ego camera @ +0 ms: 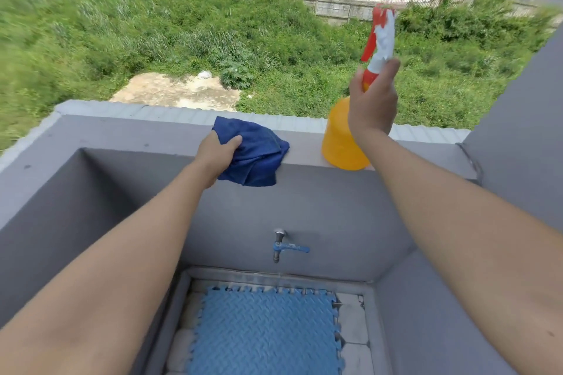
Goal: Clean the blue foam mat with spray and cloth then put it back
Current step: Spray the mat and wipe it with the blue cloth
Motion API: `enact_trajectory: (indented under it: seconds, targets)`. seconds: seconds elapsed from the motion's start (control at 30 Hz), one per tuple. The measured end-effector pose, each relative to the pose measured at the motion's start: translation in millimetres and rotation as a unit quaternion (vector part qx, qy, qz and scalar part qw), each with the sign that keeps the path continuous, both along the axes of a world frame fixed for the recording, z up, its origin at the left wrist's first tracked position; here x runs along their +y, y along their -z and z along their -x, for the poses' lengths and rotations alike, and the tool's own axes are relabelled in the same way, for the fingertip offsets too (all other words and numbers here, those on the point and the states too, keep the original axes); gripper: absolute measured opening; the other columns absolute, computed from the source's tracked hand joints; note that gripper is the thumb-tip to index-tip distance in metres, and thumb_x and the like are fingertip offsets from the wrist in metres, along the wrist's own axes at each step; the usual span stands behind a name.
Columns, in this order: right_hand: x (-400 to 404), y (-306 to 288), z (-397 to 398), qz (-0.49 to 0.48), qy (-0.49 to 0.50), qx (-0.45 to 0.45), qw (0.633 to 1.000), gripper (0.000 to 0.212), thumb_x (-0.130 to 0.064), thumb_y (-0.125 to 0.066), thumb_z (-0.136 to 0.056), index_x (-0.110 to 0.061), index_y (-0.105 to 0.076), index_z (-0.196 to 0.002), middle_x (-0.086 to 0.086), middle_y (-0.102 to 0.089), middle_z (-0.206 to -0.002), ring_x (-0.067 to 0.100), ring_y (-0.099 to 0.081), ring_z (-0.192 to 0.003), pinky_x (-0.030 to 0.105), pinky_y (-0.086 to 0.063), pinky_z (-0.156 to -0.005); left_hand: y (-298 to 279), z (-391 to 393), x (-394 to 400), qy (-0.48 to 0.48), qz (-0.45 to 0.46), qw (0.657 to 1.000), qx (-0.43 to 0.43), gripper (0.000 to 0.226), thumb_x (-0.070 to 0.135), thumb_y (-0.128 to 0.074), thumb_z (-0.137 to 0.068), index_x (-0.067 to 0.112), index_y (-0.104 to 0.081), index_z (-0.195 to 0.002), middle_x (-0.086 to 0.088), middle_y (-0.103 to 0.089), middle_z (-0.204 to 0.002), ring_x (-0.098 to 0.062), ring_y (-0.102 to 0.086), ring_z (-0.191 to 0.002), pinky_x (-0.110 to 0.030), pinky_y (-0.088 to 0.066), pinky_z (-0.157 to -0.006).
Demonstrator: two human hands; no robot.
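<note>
Pickup step: left hand (217,151) grips blue cloth (256,158), right hand (373,100) grips spray bottle (341,137) neck, mid frame on ledge. Next: bring both down to foam mat (265,332), bottom center.

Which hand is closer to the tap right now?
Left, narrowly. The left hand grips the blue cloth on the ledge, up and left of the tap. The right hand holds the spray bottle higher, to the right.

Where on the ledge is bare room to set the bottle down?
The ledge is bare left of the blue cloth, and in the short gap between cloth and yellow spray bottle. Right of the bottle, the right hand and forearm hide it.
</note>
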State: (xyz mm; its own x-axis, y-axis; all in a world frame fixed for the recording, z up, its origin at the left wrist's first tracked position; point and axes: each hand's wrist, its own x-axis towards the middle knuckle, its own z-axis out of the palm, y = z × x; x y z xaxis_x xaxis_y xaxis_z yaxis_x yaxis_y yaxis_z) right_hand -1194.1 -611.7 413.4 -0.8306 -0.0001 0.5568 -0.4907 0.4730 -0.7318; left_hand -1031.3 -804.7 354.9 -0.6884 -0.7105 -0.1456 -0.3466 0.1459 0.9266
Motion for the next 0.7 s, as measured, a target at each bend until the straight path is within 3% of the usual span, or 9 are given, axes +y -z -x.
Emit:
enact_trajectory:
  seconds: [0.1,0.2,0.3,0.4,0.47,0.53,0.6,0.67,0.7]
  targets:
    - [15,-15,-25,0.024,-0.018,-0.047,0.998,0.046,-0.024,-0.052,-0.095,-0.001,-0.037,-0.131,0.003,-0.052,-0.085,0.026,-0.051,-0.071,0.033,-0.033,-0.057,-4,-45,13,-0.030,-0.128,0.989,0.065,0.029,0.027,-0.058,-0.094,0.016,-0.054,-0.120,-0.002,-0.065,-0.095,-0.022,-0.059,-0.076,-0.025,-0.046,-0.055]
    - [36,-24,-62,0.041,-0.028,-0.082,0.995,0.068,-0.024,-0.060,-0.080,-0.004,-0.032,-0.138,-0.001,-0.045,-0.081,0.021,-0.042,-0.064,0.036,-0.031,-0.056,12,-97,14,-0.070,-0.211,0.969,0.106,0.033,0.021,-0.066,-0.089,0.009,-0.057,-0.119,-0.006,-0.069,-0.105,-0.021,-0.067,-0.092,-0.033,-0.056,-0.076]
    - [60,-3,-106,0.000,-0.024,-0.067,0.997,0.074,-0.021,-0.057,-0.074,-0.012,-0.036,-0.144,0.021,-0.052,-0.079,0.030,-0.043,-0.064,0.040,-0.035,-0.055,48,-150,11,-0.112,-0.279,0.948,0.100,0.035,0.020,-0.065,-0.090,0.002,-0.059,-0.120,-0.012,-0.067,-0.116,-0.023,-0.066,-0.104,-0.038,-0.053,-0.092]
    - [77,49,-155,0.015,-0.035,-0.084,0.996,0.055,-0.011,-0.062,-0.071,-0.019,-0.053,-0.125,0.003,-0.058,-0.092,0.011,-0.053,-0.072,0.026,-0.047,-0.067,95,-197,8,-0.126,-0.272,0.951,0.074,0.028,0.013,-0.052,-0.098,-0.002,-0.056,-0.120,-0.018,-0.062,-0.121,-0.025,-0.064,-0.102,-0.034,-0.053,-0.089]
    - [86,94,-192,0.034,-0.065,-0.130,0.989,0.057,-0.003,-0.065,-0.073,-0.035,-0.050,-0.118,-0.007,-0.055,-0.107,-0.010,-0.056,-0.081,0.012,-0.046,-0.073,129,-228,9,-0.119,-0.254,0.958,0.052,0.029,0.010,-0.044,-0.101,-0.003,-0.051,-0.126,-0.018,-0.061,-0.115,-0.021,-0.064,-0.091,-0.026,-0.053,-0.077]
    - [94,147,-226,0.039,-0.090,-0.194,0.976,0.071,-0.002,-0.065,-0.076,-0.054,-0.046,-0.121,-0.018,-0.056,-0.117,-0.001,-0.067,-0.088,0.023,-0.054,-0.074,168,-255,8,-0.115,-0.238,0.964,0.032,0.022,0.008,-0.041,-0.101,0.001,-0.055,-0.117,-0.014,-0.062,-0.107,-0.017,-0.063,-0.085,-0.024,-0.052,-0.073]
    - [104,209,-255,0.030,-0.102,-0.249,0.963,0.048,-0.010,-0.061,-0.086,-0.043,-0.055,-0.121,-0.014,-0.061,-0.110,0.013,-0.069,-0.058,0.031,-0.054,-0.059,216,-279,6,-0.122,-0.221,0.968,0.012,0.016,0.008,-0.042,-0.101,0.006,-0.057,-0.108,-0.011,-0.063,-0.104,-0.020,-0.063,-0.089,-0.028,-0.052,-0.079]
    - [115,279,-277,0.019,-0.101,-0.283,0.954,0.023,-0.020,-0.061,-0.092,-0.021,-0.062,-0.114,-0.007,-0.064,-0.094,0.014,-0.062,-0.042,0.025,-0.048,-0.049,276,-301,2,-0.123,-0.199,0.972,-0.019,0.018,0.011,-0.043,-0.101,0.007,-0.057,-0.113,-0.011,-0.064,-0.109,-0.023,-0.063,-0.097,-0.035,-0.052,-0.089]
    - [122,316,-285,0.014,-0.098,-0.298,0.949,0.026,-0.024,-0.062,-0.093,-0.014,-0.063,-0.116,-0.007,-0.066,-0.085,0.015,-0.061,-0.040,0.022,-0.046,-0.046,309,-311,1,-0.121,-0.188,0.974,-0.038,0.020,0.014,-0.043,-0.101,0.008,-0.057,-0.115,-0.012,-0.065,-0.113,-0.024,-0.063,-0.102,-0.038,-0.050,-0.093]
